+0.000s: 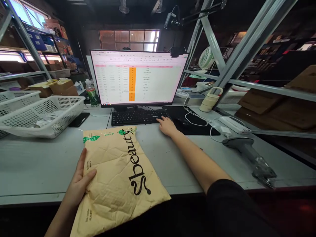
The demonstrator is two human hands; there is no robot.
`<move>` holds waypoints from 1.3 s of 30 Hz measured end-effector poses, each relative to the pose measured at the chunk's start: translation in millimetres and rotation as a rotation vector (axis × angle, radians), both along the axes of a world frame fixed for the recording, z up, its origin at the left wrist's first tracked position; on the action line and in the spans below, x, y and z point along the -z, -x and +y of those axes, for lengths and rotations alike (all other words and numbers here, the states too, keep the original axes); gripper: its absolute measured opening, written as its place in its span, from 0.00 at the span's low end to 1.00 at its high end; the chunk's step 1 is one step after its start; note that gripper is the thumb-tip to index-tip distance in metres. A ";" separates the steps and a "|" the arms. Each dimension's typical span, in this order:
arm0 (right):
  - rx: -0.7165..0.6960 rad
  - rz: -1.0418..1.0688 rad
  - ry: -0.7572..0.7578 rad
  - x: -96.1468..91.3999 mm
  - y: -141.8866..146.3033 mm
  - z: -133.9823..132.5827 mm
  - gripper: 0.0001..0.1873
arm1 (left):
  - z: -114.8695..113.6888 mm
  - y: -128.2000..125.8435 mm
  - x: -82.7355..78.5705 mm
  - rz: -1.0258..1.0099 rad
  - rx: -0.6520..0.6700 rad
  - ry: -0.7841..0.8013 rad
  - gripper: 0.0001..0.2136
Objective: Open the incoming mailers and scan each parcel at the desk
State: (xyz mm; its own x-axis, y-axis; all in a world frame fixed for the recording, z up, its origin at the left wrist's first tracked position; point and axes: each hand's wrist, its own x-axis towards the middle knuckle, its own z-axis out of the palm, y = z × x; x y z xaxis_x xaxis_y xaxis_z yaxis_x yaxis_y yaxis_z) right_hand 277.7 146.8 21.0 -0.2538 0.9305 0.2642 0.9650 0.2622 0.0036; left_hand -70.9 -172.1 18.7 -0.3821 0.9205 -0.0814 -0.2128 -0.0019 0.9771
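My left hand (81, 179) grips the left edge of a tan mailing bag (111, 177), thumb on top and the other fingers partly hidden beneath it. Black lettering reading "Sbeauty" and green leaf prints mark the bag, which hangs over the table's front edge. My right hand (167, 126) rests with fingers stretched out on the right end of a black keyboard (133, 117), holding nothing. Behind the keyboard stands a monitor (153, 82) showing a spreadsheet with an orange column. A black mouse (181, 122) lies on a dark mat just right of that hand.
White plastic baskets (59, 112) stand at the left, beside a black phone (79, 119) and a green-labelled bottle (91, 93). On the right are a grey barcode scanner (247, 151), white cables, a power strip (234, 125) and a cream cup (209, 100). Metal shelf posts rise behind.
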 end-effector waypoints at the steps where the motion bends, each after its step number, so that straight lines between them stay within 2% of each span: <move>1: -0.004 0.001 -0.003 2.8 5.5 4.9 0.28 | -0.5 -0.7 0.1 0.004 0.000 0.002 0.39; 6: -0.002 0.018 -0.033 9.3 12.4 17.9 0.26 | -0.9 -2.4 1.2 0.011 0.008 -0.027 0.39; 12: -0.023 0.024 -0.056 14.7 8.1 18.1 0.26 | -0.4 -3.4 -0.7 -0.064 0.022 -0.031 0.39; 15: -0.027 0.036 -0.076 9.1 12.2 15.6 0.25 | -1.7 -2.4 -0.1 -0.040 0.020 -0.034 0.39; 18: -0.030 0.076 -0.141 -6.7 10.5 12.8 0.28 | -2.5 -0.3 2.9 -0.003 0.028 -0.054 0.38; 20: -0.055 0.113 -0.203 -18.5 0.1 9.9 0.29 | -2.4 1.4 5.6 0.007 0.037 -0.066 0.38; 23: -0.087 0.114 -0.231 -28.1 -31.3 1.4 0.29 | -1.5 4.1 9.4 0.026 0.033 -0.091 0.38; 27: -0.092 0.078 -0.061 -22.8 -78.4 -19.0 0.29 | 0.1 6.7 12.9 0.017 0.038 -0.114 0.38; 29: -0.076 0.107 0.019 -18.4 -89.8 -30.1 0.28 | 0.2 6.4 13.6 0.027 0.030 -0.122 0.37; 33: -0.023 0.189 0.084 -13.4 -80.6 -37.1 0.28 | -2.3 2.1 13.1 0.052 0.006 -0.083 0.39; 39: 0.037 0.263 0.093 -7.4 -48.6 0.3 0.26 | -3.3 -0.5 6.3 0.121 0.009 0.004 0.38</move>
State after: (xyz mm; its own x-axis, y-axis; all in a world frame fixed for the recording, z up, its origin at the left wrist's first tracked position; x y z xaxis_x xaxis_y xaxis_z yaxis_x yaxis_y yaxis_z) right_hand 326.3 147.1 28.4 -0.1531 0.9611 0.2299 0.9384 0.2143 -0.2710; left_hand -70.4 -175.4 12.4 -0.3812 0.9237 -0.0393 -0.0935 0.0038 0.9956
